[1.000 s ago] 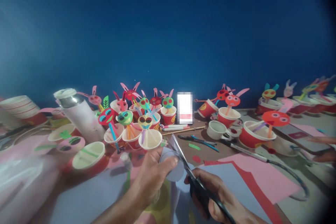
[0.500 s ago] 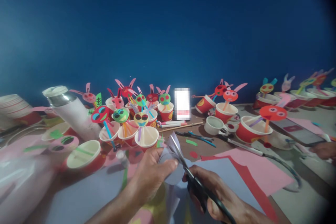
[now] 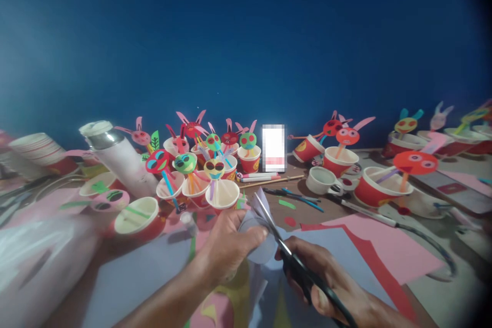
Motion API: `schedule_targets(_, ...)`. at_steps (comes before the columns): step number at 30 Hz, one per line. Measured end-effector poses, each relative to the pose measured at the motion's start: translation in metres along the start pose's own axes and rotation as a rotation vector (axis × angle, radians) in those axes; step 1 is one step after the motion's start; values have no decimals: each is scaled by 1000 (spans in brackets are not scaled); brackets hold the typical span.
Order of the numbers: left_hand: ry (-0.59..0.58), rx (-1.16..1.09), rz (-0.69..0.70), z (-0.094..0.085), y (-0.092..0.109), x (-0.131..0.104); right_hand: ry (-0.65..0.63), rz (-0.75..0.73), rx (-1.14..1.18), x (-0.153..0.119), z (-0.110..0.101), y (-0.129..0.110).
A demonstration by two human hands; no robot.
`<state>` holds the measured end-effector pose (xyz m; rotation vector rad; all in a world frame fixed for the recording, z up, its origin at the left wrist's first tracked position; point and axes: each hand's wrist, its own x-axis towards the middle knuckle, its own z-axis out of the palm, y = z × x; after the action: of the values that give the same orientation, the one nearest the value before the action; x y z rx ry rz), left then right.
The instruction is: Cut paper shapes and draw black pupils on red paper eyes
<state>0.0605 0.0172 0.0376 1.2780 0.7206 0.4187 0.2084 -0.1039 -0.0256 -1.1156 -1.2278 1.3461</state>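
A pale bluish piece of paper (image 3: pixel 262 252) with a drawn curved line is pinched in my left hand (image 3: pixel 230 243), thumb on top. Black-handled scissors (image 3: pixel 277 230) are gripped in my right hand (image 3: pixel 326 271), fingers through the handles. Their metal blades lie against the upper right edge of the paper, pointing away from me. A narrow flap of paper stands up beside the blades. Below my hands lie bluish sheets (image 3: pixel 146 261) and pink and yellow scraps (image 3: pixel 215 310).
Paper cups (image 3: pixel 223 195) with paper rabbit faces on sticks stand along the back. At left are a leaning flask (image 3: pixel 115 159), stacked cups (image 3: pixel 42 151) and a plastic bag (image 3: pixel 42 256). A white mug (image 3: pixel 321 180), markers (image 3: pixel 259 177), pink paper (image 3: pixel 400 246) and a phone (image 3: pixel 449 189) lie rightward.
The whole view has shifted, so the cups and both hands appear slightly further right. The scissors stay at the paper's edge. Another person's hand at the far right is no longer visible.
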Motion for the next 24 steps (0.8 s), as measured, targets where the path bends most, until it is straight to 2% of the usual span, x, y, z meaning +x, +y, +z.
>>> schedule_targets(5, -23, 0, -16, -3, -1, 2, 1, -1, 34, -1, -1, 6)
schedule_targets(11, -90, -91, -18, -4, -2, 5, -50, -1, 12, -1, -2, -5)
schedule_targets(14, -104, -58, -26, -5, -2, 6, -68, -8, -3, -1, -4, -6)
schedule_targets(19, -88, 32, -42, -7, -4, 6, -35, -21, -48, -1, -4, 0)
schedule_targets(24, -50, 26, -63, -7, -3, 6, 2, -21, -19, -1, -3, 3)
